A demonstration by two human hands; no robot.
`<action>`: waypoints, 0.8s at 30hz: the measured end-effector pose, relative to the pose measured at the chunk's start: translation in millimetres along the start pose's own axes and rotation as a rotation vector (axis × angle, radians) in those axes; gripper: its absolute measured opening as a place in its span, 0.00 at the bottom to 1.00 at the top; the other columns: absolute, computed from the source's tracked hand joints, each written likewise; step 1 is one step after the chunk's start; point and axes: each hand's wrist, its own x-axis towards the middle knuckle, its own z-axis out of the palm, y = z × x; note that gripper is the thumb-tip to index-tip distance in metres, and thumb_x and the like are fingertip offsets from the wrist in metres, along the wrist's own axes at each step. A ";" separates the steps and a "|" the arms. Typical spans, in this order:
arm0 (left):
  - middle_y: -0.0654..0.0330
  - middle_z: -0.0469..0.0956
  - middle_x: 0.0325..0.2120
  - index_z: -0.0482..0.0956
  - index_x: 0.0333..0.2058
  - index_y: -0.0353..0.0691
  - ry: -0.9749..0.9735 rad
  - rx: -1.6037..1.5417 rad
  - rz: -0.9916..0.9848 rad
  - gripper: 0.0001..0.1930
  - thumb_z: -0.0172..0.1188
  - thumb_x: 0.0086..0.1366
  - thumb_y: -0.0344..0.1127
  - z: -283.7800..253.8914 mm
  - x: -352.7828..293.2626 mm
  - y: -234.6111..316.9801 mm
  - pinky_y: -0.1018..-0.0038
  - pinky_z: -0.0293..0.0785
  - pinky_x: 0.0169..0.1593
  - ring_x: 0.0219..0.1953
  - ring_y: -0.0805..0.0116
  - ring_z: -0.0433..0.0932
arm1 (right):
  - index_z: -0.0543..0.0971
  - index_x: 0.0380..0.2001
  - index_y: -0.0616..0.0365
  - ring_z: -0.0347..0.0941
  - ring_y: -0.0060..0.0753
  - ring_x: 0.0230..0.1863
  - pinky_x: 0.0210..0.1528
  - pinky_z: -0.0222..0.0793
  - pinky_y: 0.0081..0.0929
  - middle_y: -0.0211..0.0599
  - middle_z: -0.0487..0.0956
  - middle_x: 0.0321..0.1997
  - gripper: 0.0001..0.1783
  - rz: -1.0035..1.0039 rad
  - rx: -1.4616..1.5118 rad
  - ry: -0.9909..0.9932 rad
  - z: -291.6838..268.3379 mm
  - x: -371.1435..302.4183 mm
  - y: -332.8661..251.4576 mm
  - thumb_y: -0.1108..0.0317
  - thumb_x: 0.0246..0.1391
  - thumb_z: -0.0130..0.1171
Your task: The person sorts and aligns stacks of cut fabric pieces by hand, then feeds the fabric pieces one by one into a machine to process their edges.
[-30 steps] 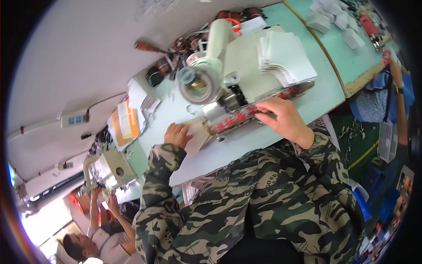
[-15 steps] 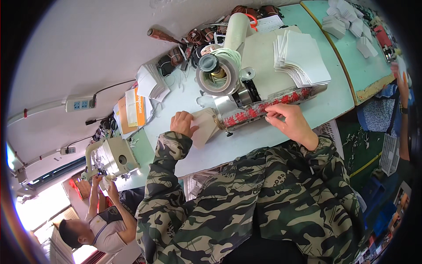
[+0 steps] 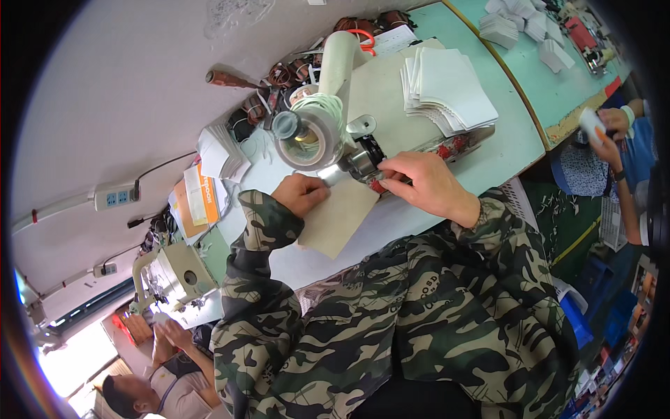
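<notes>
My left hand (image 3: 301, 195) is closed on the left edge of a beige sheet (image 3: 340, 218), a flat cut piece like card or thin leather. The sheet reaches under the head of a bench machine (image 3: 361, 162), with one corner pointing toward me. My right hand (image 3: 430, 186) is closed in a pinch right beside the machine head, over its red-and-grey worn front bar (image 3: 453, 148). Whatever lies between those fingertips is hidden. Above the sheet, a round holder (image 3: 307, 143) on the machine carries a coil of pale green cord or tape (image 3: 328, 110).
A stack of white cut pieces (image 3: 453, 87) sits right of the machine; another stack (image 3: 222, 153) stands left. Behind lie a screwdriver (image 3: 230, 79) and red-handled scissors (image 3: 366, 40). One person works at a second machine (image 3: 178, 276) lower left, another person (image 3: 621, 133) at far right.
My left hand has brought the beige sheet right, under the machine head, and the sheet has turned. My right hand has moved left to the head. The whole view has shifted a little.
</notes>
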 end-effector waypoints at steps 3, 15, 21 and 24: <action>0.63 0.74 0.21 0.80 0.33 0.35 -0.016 -0.201 -0.175 0.13 0.57 0.64 0.40 0.3 11.6 -10.6 0.77 0.67 0.34 0.25 0.77 0.69 | 0.79 0.36 0.60 0.77 0.44 0.31 0.34 0.72 0.37 0.40 0.80 0.30 0.14 -0.023 -0.085 -0.005 -1.6 7.4 5.5 0.65 0.47 0.64; 0.56 0.77 0.25 0.77 0.41 0.33 0.099 -0.095 -0.039 0.17 0.50 0.68 0.44 21.0 4.2 30.6 0.72 0.73 0.29 0.22 0.66 0.77 | 0.80 0.35 0.60 0.77 0.44 0.29 0.34 0.72 0.35 0.46 0.80 0.30 0.15 -0.078 -0.300 -0.279 -49.3 75.1 7.6 0.64 0.44 0.61; 0.60 0.78 0.24 0.75 0.45 0.34 -0.228 -0.688 -0.182 0.18 0.43 0.72 0.42 43.1 -28.8 13.4 0.82 0.65 0.13 0.12 0.73 0.73 | 0.81 0.27 0.64 0.76 0.27 0.26 0.31 0.70 0.25 0.40 0.81 0.25 0.10 0.334 0.307 -0.092 2.1 -5.7 12.4 0.67 0.45 0.66; 0.58 0.77 0.22 0.77 0.38 0.33 -0.060 -0.516 -0.262 0.17 0.46 0.70 0.41 38.6 -17.9 3.9 0.75 0.68 0.19 0.14 0.66 0.73 | 0.81 0.28 0.65 0.76 0.28 0.25 0.30 0.71 0.25 0.41 0.81 0.24 0.12 0.411 0.259 -0.127 28.4 -16.6 11.9 0.66 0.45 0.66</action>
